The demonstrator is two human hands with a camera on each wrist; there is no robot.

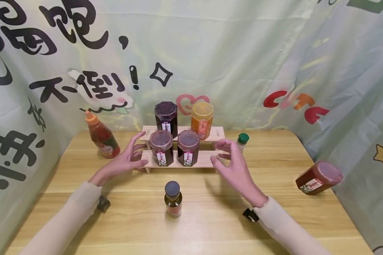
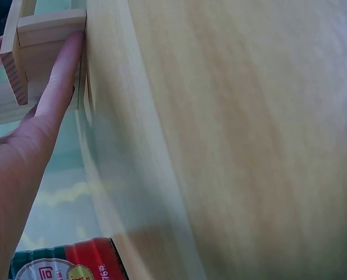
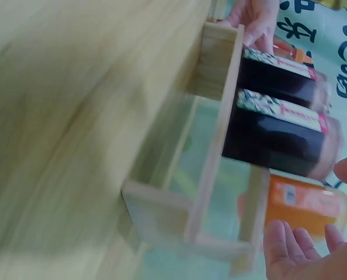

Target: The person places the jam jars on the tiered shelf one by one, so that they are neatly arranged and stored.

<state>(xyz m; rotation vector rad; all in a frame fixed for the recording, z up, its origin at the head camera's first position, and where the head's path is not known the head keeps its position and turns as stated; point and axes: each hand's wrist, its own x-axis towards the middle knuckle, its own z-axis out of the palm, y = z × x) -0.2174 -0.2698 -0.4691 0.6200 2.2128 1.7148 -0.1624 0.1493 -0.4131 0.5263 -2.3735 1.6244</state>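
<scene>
A two-tier wooden rack (image 1: 207, 159) stands on the table. Two dark jars, one (image 1: 161, 148) left and another (image 1: 188, 148) right, occupy its front step; behind them are a dark purple jar (image 1: 166, 118) and an orange jar (image 1: 202, 120). My left hand (image 1: 126, 159) holds the rack's left end, its thumb over the front board and a finger along the side support (image 2: 51, 58) in the left wrist view. Beside the right end is my right hand (image 1: 233, 163), fingers bent and spread, thumb apart from them, nothing between. Whether its fingertips touch the rack is unclear.
A small dark-capped bottle (image 1: 173, 200) stands in front of the rack. To the left is an orange-capped red sauce bottle (image 1: 103, 138). Behind my right hand rises a green-capped bottle (image 1: 242, 140); a dark red jar (image 1: 319, 179) sits near the right edge. Printed cloth (image 1: 229, 63) surrounds the table.
</scene>
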